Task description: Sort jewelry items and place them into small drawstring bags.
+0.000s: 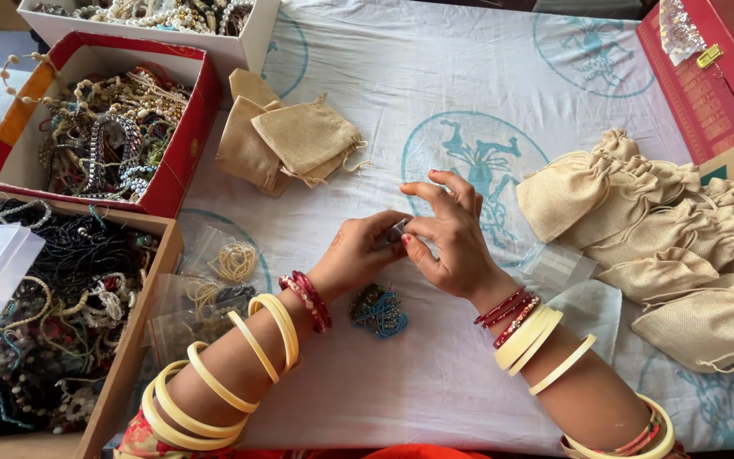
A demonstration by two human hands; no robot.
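Near the counter's middle, the left hand (358, 255) and right hand (452, 238) pinch one small clear packet (398, 230) together, fingers closed on it. One blue bead bundle (379, 310) lies just beneath. Three jewellery boxes (182, 161) line the left edge; filled cloth pouches (681, 255) pile right.

Open cloth (435, 76) runs through the frame's upper middle and again along the bottom centre, so passage is easy there. Left side is walled off by the red box (182, 157), the wooden tray (142, 327) and clear packets (214, 272); flat pouches (286, 140) crowd upper left of centre. Right side is blocked by filled burlap bags (664, 246), with a red case (707, 93) in the upper right corner.
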